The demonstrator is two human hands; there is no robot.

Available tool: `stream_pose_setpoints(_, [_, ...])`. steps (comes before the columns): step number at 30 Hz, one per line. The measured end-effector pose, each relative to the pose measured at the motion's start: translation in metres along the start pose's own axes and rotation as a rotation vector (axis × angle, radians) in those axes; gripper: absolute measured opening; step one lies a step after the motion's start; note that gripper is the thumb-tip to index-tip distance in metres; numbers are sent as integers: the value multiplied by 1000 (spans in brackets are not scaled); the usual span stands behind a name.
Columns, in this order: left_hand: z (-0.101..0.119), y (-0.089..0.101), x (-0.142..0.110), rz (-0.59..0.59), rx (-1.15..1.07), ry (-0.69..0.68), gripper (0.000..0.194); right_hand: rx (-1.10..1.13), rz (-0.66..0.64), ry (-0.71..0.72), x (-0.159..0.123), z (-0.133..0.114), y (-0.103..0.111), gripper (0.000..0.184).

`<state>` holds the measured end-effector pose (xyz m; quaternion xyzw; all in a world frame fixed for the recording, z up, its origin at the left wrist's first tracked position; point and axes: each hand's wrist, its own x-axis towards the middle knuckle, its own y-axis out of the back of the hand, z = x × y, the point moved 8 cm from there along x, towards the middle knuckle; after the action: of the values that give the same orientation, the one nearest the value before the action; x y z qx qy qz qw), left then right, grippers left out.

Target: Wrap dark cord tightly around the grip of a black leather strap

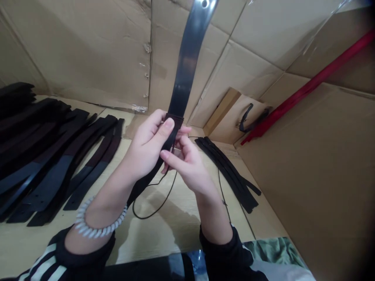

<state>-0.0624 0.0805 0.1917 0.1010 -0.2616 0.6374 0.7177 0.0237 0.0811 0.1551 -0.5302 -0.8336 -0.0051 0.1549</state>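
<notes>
Head view: two hands at work on one black leather strap [183,66], its top end cut off by the frame. The left hand [149,144] pinches the strap at a dark loop [174,121]. The right hand [187,166], half-closed, reaches behind it; its grip is hard to make out. On the tabletop [175,234], overlapping straps [49,168] at left defy counting; a bundle [228,171] of about three lies right, beside one thin black cord [155,207].
</notes>
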Motion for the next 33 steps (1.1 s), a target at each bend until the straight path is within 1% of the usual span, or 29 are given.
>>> stream_pose_setpoints(2, [-2, -2, -1, -51, 21, 45, 18, -5, -62, -20, -2, 2, -5, 40])
stream_pose_setpoints(5, [-4, -3, -3, -126, -4, 78, 18, -10, -65, -29, 0, 4, -2, 36])
stream_pose_setpoints(7, [-5, 0, -3, -122, -29, 94, 19, -46, -87, -23, 3, 2, -1, 31])
stream_pose_setpoints(10, [-1, 9, 0, -62, -11, 91, 19, -154, -114, 74, 9, -12, 1, 13])
stream_pose_setpoints(12, [1, 13, 3, -47, 12, 91, 19, -225, -80, 148, 13, -24, 3, 6])
stream_pose_setpoints(16, [2, 19, 7, -54, -1, 97, 18, -267, -12, 220, 20, -37, 3, 12])
stream_pose_setpoints(18, [1, 24, 9, -34, -17, 93, 18, -277, 13, 248, 21, -38, 2, 12])
stream_pose_setpoints(21, [-1, 29, 10, -32, -3, 87, 18, -289, 93, 251, 23, -36, 8, 15])
stream_pose_setpoints(23, [-4, 31, 11, -42, 21, 91, 19, -266, 149, 252, 23, -35, 14, 15])
stream_pose_setpoints(25, [-7, 30, 11, -46, 39, 106, 20, -233, 177, 272, 22, -36, 17, 14])
stream_pose_setpoints(27, [-9, 30, 12, -32, 64, 116, 21, -252, 202, 296, 20, -40, 18, 14])
stream_pose_setpoints(29, [-10, 31, 12, 1, 105, 109, 21, -365, 224, 339, 15, -46, 15, 16])
stream_pose_setpoints(33, [-6, 33, 10, 74, 233, 45, 21, -715, 247, 491, 3, -60, -2, 24])
